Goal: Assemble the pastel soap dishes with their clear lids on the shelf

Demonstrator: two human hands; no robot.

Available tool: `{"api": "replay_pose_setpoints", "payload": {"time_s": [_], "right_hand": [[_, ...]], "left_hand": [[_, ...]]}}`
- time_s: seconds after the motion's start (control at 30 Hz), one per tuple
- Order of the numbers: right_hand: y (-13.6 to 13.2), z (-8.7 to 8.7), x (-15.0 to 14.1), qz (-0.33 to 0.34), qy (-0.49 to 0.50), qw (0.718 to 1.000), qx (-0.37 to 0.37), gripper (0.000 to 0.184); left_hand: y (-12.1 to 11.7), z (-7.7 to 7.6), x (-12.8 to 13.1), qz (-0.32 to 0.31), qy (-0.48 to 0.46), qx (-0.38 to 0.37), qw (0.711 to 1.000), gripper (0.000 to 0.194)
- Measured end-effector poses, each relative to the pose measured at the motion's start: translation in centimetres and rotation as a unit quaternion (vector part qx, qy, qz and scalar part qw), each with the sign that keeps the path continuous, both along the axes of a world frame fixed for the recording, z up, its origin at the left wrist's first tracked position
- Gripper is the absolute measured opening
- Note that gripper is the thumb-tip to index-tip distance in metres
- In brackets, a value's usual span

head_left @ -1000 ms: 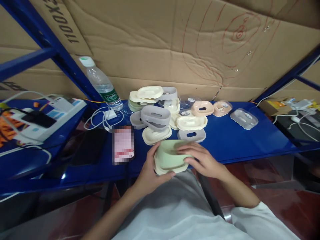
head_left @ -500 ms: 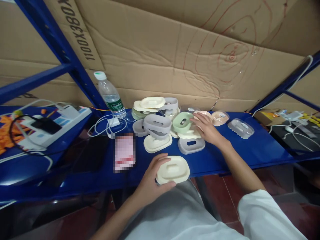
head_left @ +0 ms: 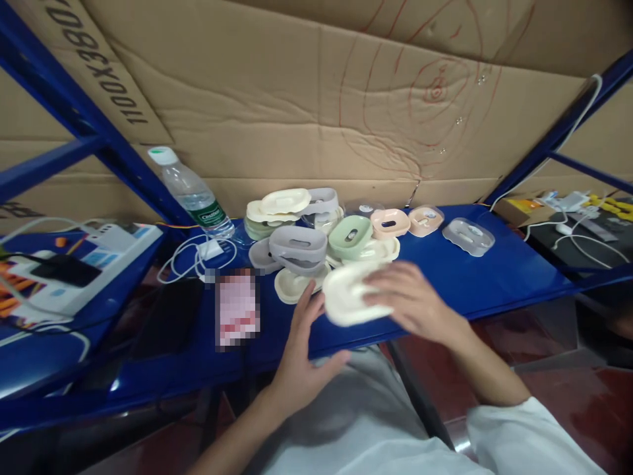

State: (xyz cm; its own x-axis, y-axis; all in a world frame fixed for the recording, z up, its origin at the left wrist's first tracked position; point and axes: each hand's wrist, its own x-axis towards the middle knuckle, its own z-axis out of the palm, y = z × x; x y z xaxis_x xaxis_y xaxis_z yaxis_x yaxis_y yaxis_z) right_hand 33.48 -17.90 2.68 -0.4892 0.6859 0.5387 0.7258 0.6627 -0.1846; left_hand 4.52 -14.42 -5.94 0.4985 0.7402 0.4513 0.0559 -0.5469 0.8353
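Observation:
My right hand (head_left: 413, 302) is closed on a cream oval soap dish (head_left: 346, 295), held just above the front edge of the blue shelf (head_left: 494, 284); the dish is smeared by motion. My left hand (head_left: 302, 353) is open beside the dish's left edge, fingers stretched upward, holding nothing. Behind them lies a pile of similar dishes: a green one (head_left: 351, 235) on top of a cream one, grey ones (head_left: 298, 244), and a pink one (head_left: 390, 222).
A water bottle (head_left: 190, 191) leans at the back left by a white charger and cable (head_left: 200, 254). A phone (head_left: 237, 309) and a dark tablet (head_left: 168, 316) lie left of my hands. A clear dish (head_left: 467, 236) sits to the right. A power strip (head_left: 74, 264) is far left.
My right hand left the green dish on the pile, came back and took the cream dish. My left hand let go of that dish and opened.

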Motion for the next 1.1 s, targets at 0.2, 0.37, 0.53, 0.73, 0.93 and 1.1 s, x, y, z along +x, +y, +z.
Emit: {"api": "replay_pose_setpoints", "payload": {"time_s": [0.2, 0.37, 0.53, 0.73, 0.93, 1.1], "right_hand": [[9.5, 1.8, 7.5, -0.306, -0.023, 0.952, -0.001, 0.037], [15.1, 0.3, 5.1, -0.37, -0.059, 0.927, -0.028, 0.036], [17.6, 0.4, 2.1, -0.348, -0.131, 0.925, -0.078, 0.037], [16.2, 0.4, 6.0, -0.322, -0.115, 0.938, -0.06, 0.061], [10.8, -4.1, 14.9, -0.484, -0.086, 0.865, -0.098, 0.065], [3.9, -7.5, 16.2, -0.479, -0.073, 0.872, -0.069, 0.064]], "left_hand": [[0.9, -0.9, -0.3, 0.034, 0.105, 0.125, 0.986, 0.061], [1.2, -1.3, -0.9, 0.016, 0.142, 0.152, 0.978, 0.042], [1.4, -1.3, -1.4, 0.016, 0.146, 0.138, 0.979, 0.036], [1.4, -1.4, -1.4, 0.014, 0.146, 0.158, 0.977, 0.034], [1.4, -1.2, -1.2, 0.014, 0.144, 0.176, 0.974, 0.033], [1.4, -1.0, -0.9, 0.009, 0.139, 0.182, 0.973, 0.032]]}}
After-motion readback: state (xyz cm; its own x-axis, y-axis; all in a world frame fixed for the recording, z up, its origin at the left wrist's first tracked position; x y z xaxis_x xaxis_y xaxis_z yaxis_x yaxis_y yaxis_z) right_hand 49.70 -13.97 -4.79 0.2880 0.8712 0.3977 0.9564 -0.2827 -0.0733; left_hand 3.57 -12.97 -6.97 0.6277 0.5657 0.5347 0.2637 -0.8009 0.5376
